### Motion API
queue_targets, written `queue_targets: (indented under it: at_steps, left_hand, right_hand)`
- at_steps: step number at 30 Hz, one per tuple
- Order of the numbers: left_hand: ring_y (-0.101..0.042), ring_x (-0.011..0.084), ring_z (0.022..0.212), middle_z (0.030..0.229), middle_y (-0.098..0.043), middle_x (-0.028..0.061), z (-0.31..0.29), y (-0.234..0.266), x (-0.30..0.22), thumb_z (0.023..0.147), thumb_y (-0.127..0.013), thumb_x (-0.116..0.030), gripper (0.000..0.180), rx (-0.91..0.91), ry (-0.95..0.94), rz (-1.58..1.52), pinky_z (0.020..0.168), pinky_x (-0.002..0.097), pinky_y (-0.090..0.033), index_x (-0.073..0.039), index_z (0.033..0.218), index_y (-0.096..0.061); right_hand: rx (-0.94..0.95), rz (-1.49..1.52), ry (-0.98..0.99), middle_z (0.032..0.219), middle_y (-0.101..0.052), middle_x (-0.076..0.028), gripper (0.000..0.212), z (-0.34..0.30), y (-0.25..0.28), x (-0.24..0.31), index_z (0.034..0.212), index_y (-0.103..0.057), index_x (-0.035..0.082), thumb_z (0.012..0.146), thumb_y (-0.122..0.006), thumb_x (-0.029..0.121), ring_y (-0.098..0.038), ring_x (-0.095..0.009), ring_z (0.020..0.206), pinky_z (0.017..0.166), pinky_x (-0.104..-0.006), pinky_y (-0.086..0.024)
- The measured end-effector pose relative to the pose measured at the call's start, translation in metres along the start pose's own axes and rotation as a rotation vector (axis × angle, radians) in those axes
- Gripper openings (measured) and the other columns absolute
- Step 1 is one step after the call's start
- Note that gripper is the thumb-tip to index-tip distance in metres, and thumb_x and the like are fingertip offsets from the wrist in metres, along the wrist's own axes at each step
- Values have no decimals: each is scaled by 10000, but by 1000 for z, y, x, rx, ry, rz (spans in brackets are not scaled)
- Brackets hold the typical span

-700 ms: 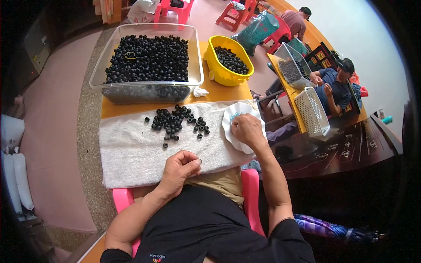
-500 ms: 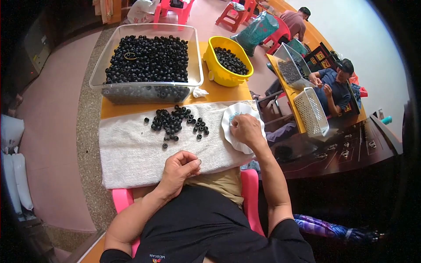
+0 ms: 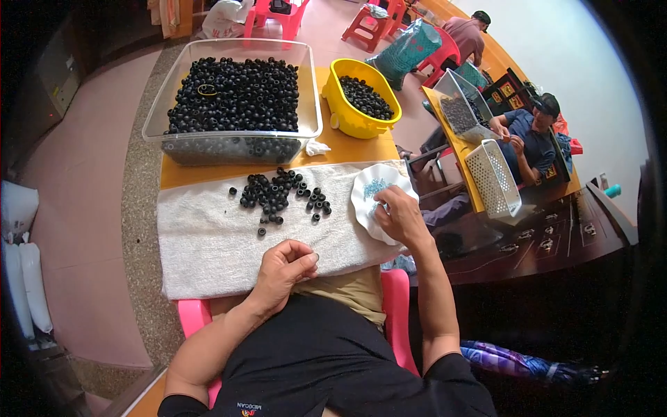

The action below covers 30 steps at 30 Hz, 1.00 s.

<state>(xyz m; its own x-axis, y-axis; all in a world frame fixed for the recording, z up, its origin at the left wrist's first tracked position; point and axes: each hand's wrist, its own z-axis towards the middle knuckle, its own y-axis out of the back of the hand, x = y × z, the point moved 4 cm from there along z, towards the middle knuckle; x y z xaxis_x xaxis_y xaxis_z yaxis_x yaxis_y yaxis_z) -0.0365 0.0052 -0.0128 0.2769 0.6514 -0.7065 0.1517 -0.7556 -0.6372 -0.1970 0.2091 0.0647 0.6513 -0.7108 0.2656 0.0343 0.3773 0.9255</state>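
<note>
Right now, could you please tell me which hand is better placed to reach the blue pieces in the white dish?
Probably the right hand: it is over the white dish, beside the blue pieces; the left hand is farther off, near the front edge of the towel.

Left forearm [image 3: 226, 332] slanted inward; left hand [image 3: 286, 270] sat low before the torso [image 3: 319, 354], fingers curled, thumb [image 3: 301, 266] near the index finger. Right forearm [image 3: 439, 306] reached farther forward; right hand [image 3: 401, 215] was palm down, fingers bent, hold unclear to me.

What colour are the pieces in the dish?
The pieces are pale blue, shown in the head view.
</note>
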Motion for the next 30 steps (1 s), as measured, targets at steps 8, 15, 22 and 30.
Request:
queue_targets:
  at_steps: [8,15,22,30]
  left_hand:
    - [-614,109,752,834,-625,41,2,3,4,901,-661,-90,114,15,4,-18,702,263,-543,-35,964,-584]
    - [-627,116,763,870,-651,51,3,2,6,901,-667,-103,142,67,-9,22,706,259,-539,-20,1002,-609]
    - [-637,121,780,904,-670,72,1,0,4,904,-669,-95,164,132,-1,11,721,243,-533,8,1023,-624]
    - [-646,130,787,907,-663,78,-3,-6,1,891,-685,-87,161,190,65,-24,730,257,-545,0,1000,-605]
  right_hand:
    - [134,600,-240,749,-603,6,88,-16,-6,22,885,-633,-19,833,-696,15,-556,-48,667,606,-209,-463]
    - [577,1323,-383,825,-685,-55,90,-34,-49,74,928,-671,-33,852,-700,7,-648,-102,748,675,-228,-528]
    - [612,1453,-428,819,-689,-71,122,-36,-59,75,933,-670,-36,847,-716,37,-663,-127,739,675,-240,-539]
    - [722,1589,-484,822,-693,-105,130,-41,-67,68,921,-658,-39,820,-725,9,-689,-178,735,677,-275,-570]
